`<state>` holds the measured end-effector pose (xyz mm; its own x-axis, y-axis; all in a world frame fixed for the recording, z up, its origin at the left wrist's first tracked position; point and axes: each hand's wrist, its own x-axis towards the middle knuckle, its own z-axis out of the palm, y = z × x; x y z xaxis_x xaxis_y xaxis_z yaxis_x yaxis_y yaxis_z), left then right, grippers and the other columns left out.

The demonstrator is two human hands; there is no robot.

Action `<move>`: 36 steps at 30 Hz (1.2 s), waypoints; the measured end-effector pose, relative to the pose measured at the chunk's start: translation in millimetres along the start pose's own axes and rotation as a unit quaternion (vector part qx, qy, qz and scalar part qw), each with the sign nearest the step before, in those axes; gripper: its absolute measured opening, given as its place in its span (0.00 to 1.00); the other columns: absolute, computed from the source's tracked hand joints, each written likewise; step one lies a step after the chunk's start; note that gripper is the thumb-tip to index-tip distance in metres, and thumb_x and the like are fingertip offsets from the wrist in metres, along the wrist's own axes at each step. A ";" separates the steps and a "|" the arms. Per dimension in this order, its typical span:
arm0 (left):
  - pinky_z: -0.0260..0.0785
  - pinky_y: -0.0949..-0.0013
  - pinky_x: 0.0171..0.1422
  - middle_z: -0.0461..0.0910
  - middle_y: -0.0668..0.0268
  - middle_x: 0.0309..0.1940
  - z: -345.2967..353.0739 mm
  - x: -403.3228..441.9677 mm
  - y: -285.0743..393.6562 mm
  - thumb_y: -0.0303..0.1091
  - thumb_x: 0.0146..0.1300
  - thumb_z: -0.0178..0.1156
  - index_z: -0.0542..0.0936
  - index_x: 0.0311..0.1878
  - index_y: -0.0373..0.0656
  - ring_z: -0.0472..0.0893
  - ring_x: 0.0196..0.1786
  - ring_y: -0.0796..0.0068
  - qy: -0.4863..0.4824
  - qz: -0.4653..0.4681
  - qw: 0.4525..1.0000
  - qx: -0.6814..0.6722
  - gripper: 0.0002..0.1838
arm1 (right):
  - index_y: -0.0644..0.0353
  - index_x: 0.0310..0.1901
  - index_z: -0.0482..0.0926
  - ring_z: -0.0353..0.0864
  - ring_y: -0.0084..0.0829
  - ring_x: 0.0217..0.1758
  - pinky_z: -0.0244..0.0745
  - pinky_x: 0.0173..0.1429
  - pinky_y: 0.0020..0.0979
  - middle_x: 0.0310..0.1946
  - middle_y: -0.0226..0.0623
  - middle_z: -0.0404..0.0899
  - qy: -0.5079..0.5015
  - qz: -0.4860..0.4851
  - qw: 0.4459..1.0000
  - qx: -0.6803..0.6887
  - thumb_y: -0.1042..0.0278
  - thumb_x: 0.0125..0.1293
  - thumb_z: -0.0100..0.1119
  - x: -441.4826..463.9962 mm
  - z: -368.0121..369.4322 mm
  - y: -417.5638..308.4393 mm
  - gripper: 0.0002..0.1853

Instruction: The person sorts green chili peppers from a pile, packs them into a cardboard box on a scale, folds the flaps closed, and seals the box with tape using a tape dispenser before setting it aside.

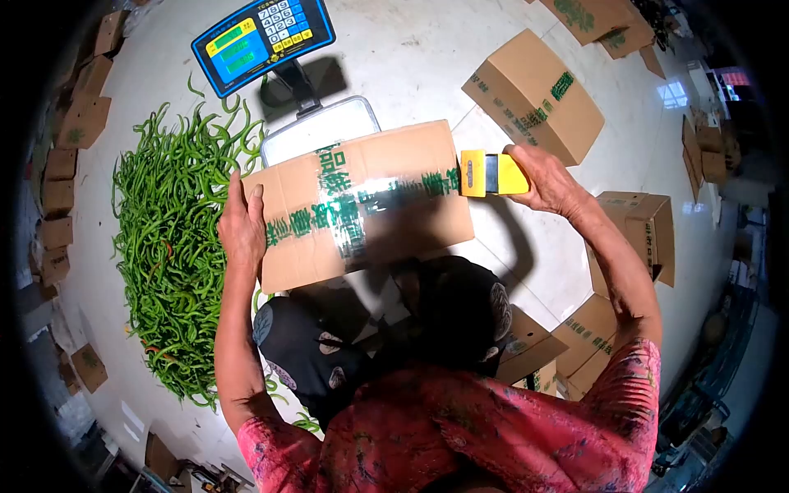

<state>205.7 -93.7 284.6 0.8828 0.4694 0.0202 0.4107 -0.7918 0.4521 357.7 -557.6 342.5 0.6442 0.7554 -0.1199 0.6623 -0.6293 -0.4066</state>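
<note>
A cardboard box (288, 189) with green-printed clear tape across its top lies in front of me, partly over the scale's metal platform (325, 130). My left hand (242, 220) grips the box's left end, thumb on the top face and fingers along the side. At the opposite end, my right hand (544, 182) is closed around a yellow tape dispenser (503, 174). The dispenser's front touches the box's right edge, where a strip of the printed tape ends. Whatever lies under the box is hidden.
Beyond the box stands the scale's display (263, 45). A large heap of green chili peppers (177, 255) spreads on the floor at left. A taped box (538, 94) sits at upper right, with open cartons (637, 234) at right. Flattened cardboard (80, 121) lines the left side.
</note>
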 end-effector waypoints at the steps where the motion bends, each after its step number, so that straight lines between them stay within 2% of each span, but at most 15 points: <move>1: 0.72 0.51 0.52 0.79 0.43 0.49 -1.7 -0.5 1.4 0.50 0.71 0.51 0.64 0.71 0.50 0.81 0.47 0.42 -0.005 -0.003 1.000 0.000 0.29 | 0.57 0.47 0.68 0.77 0.48 0.42 0.74 0.46 0.44 0.34 0.45 0.73 0.002 0.002 1.000 0.008 0.55 0.57 0.67 -0.9 4.5 1.1 0.23; 5: 0.72 0.52 0.50 0.81 0.43 0.45 -5.9 9.6 -15.6 0.49 0.71 0.51 0.65 0.71 0.50 0.81 0.44 0.43 0.011 0.036 0.999 0.016 0.28 | 0.60 0.45 0.67 0.78 0.48 0.39 0.76 0.45 0.43 0.34 0.47 0.73 0.059 -0.035 0.996 0.050 0.59 0.58 0.65 -6.8 31.3 -10.9 0.20; 7: 0.73 0.51 0.48 0.82 0.46 0.42 -19.4 16.9 -26.1 0.50 0.71 0.50 0.64 0.71 0.56 0.82 0.41 0.45 -0.021 0.022 0.999 0.037 0.27 | 0.60 0.46 0.69 0.79 0.46 0.39 0.78 0.46 0.42 0.35 0.47 0.74 0.062 -0.025 0.988 0.139 0.65 0.57 0.65 -10.7 52.6 -34.0 0.19; 9: 0.73 0.51 0.46 0.82 0.48 0.43 -30.4 19.3 -35.0 0.51 0.72 0.48 0.62 0.72 0.59 0.82 0.41 0.46 -0.050 -0.026 0.998 0.039 0.28 | 0.62 0.50 0.72 0.80 0.45 0.41 0.79 0.48 0.40 0.37 0.47 0.75 0.077 -0.020 0.991 0.108 0.71 0.55 0.65 -16.0 103.9 -37.9 0.21; 10: 0.72 0.51 0.45 0.82 0.48 0.43 -27.1 23.3 -55.6 0.53 0.73 0.45 0.61 0.73 0.60 0.82 0.40 0.46 -0.032 0.032 0.997 0.062 0.28 | 0.67 0.52 0.71 0.79 0.51 0.46 0.78 0.51 0.39 0.41 0.50 0.76 0.103 -0.041 0.983 0.149 0.72 0.52 0.68 -15.2 112.1 -45.9 0.26; 11: 0.72 0.51 0.44 0.83 0.49 0.42 -24.1 26.9 -75.9 0.54 0.73 0.43 0.59 0.74 0.61 0.82 0.39 0.46 -0.010 0.088 0.992 0.087 0.28 | 0.67 0.54 0.71 0.78 0.52 0.50 0.78 0.54 0.39 0.45 0.51 0.76 0.049 0.020 0.983 0.176 0.73 0.46 0.73 -14.2 109.5 -59.0 0.31; 13: 0.72 0.51 0.43 0.83 0.49 0.42 -32.3 25.9 -62.3 0.56 0.74 0.41 0.59 0.74 0.60 0.82 0.39 0.46 -0.045 -0.009 0.996 0.079 0.29 | 0.65 0.54 0.70 0.78 0.52 0.51 0.78 0.54 0.40 0.47 0.51 0.75 0.046 0.035 0.972 0.228 0.72 0.41 0.77 -10.2 117.9 -62.2 0.36; 14: 0.72 0.53 0.44 0.83 0.49 0.41 -29.1 25.8 -64.1 0.56 0.74 0.41 0.59 0.74 0.59 0.82 0.38 0.47 -0.018 0.030 0.997 0.065 0.29 | 0.65 0.55 0.69 0.78 0.52 0.51 0.78 0.54 0.40 0.46 0.51 0.75 0.054 0.025 0.972 0.229 0.71 0.41 0.77 -11.2 122.2 -63.4 0.36; 17: 0.71 0.54 0.44 0.83 0.49 0.40 -36.1 24.9 -40.4 0.58 0.73 0.41 0.59 0.74 0.58 0.82 0.38 0.49 -0.062 -0.047 0.996 0.053 0.30 | 0.64 0.55 0.68 0.78 0.51 0.51 0.78 0.54 0.40 0.46 0.50 0.75 0.079 0.002 0.971 0.226 0.70 0.41 0.77 -18.6 130.6 -56.0 0.37; 19: 0.70 0.54 0.45 0.83 0.49 0.38 -36.1 25.5 -40.0 0.61 0.72 0.41 0.59 0.75 0.60 0.82 0.39 0.49 -0.053 -0.040 0.996 0.050 0.32 | 0.64 0.54 0.67 0.78 0.50 0.51 0.79 0.54 0.40 0.46 0.50 0.75 0.100 -0.016 0.969 0.226 0.70 0.41 0.77 -18.3 140.2 -50.9 0.37; 25: 0.70 0.54 0.47 0.83 0.48 0.39 -34.7 27.2 -49.5 0.63 0.71 0.40 0.58 0.75 0.60 0.82 0.41 0.47 -0.041 -0.021 0.995 0.093 0.33 | 0.63 0.52 0.68 0.79 0.48 0.50 0.78 0.54 0.39 0.45 0.48 0.75 0.054 0.006 0.994 0.090 0.67 0.45 0.77 -27.0 164.7 -13.2 0.33; 28: 0.69 0.52 0.46 0.83 0.47 0.38 -35.7 25.3 -42.6 0.62 0.71 0.40 0.58 0.75 0.57 0.82 0.39 0.47 -0.049 -0.032 0.996 0.064 0.34 | 0.61 0.52 0.69 0.78 0.48 0.48 0.77 0.53 0.40 0.45 0.49 0.75 0.040 0.045 0.989 0.137 0.68 0.51 0.73 -48.1 185.4 18.4 0.28; 33: 0.68 0.52 0.44 0.83 0.48 0.36 -31.7 26.0 -47.9 0.61 0.71 0.40 0.58 0.75 0.56 0.81 0.35 0.48 -0.039 -0.025 0.998 0.040 0.34 | 0.61 0.51 0.71 0.79 0.47 0.47 0.76 0.55 0.44 0.42 0.48 0.76 -0.036 0.136 0.986 0.087 0.69 0.56 0.68 -77.2 186.5 22.5 0.22; 35: 0.69 0.56 0.52 0.82 0.46 0.46 -33.1 26.8 -47.7 0.61 0.71 0.40 0.57 0.75 0.55 0.82 0.43 0.51 -0.068 -0.052 0.996 0.016 0.34 | 0.61 0.51 0.72 0.80 0.46 0.47 0.76 0.54 0.43 0.43 0.48 0.76 -0.053 0.156 0.985 0.053 0.67 0.58 0.66 -64.6 165.6 -4.1 0.20; 36: 0.69 0.57 0.54 0.81 0.46 0.47 -31.1 25.7 -49.5 0.61 0.71 0.40 0.57 0.75 0.55 0.82 0.44 0.52 -0.059 -0.030 0.998 0.008 0.35 | 0.60 0.51 0.73 0.80 0.44 0.48 0.77 0.52 0.41 0.42 0.46 0.77 -0.140 0.166 0.976 -0.016 0.64 0.61 0.64 -46.7 153.1 -22.5 0.19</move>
<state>201.0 -30.3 290.5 0.8767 0.4677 -0.1127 0.4667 -0.7698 0.4353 254.2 -550.8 218.6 0.6986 0.5271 -0.4838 0.4503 -0.8494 -0.2752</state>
